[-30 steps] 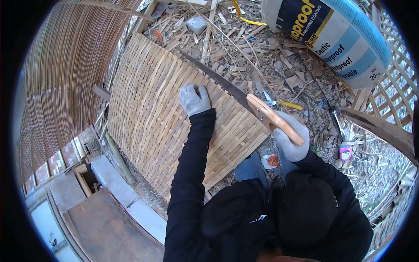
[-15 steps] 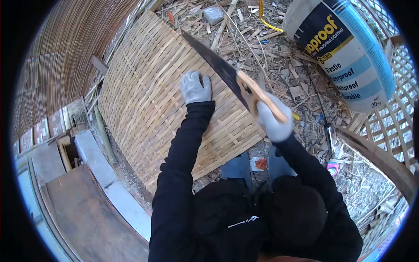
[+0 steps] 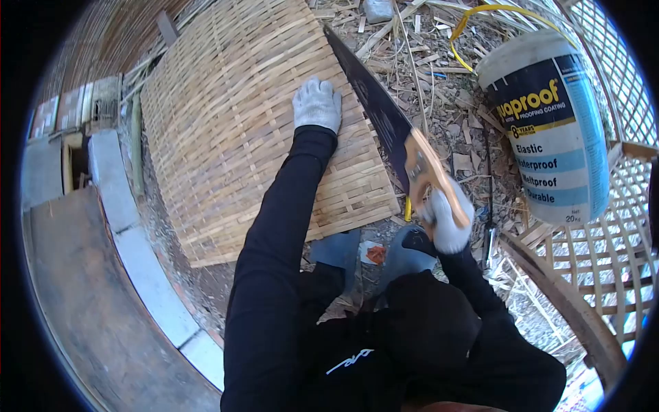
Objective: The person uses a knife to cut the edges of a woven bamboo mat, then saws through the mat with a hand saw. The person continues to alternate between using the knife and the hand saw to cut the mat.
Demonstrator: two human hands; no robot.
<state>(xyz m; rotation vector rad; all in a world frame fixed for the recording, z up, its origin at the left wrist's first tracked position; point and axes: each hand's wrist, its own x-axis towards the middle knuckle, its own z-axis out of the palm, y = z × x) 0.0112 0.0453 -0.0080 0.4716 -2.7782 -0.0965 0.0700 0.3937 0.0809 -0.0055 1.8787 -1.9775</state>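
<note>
Here, in the head view, the right hand (image 3: 449, 216) has its grip wrapped around the handle (image 3: 421, 161) of the saw (image 3: 401, 141), whose blade (image 3: 374, 96) runs along the right edge of the mat (image 3: 226, 137). The left hand (image 3: 317, 104) rests palm down on the mat near that edge, its grip flattened, not clenched. The mat lies just ahead of the boots (image 3: 408, 253); the bucket (image 3: 546, 130) is to the saw's right, beside scattered scraps (image 3: 463, 161).
</note>
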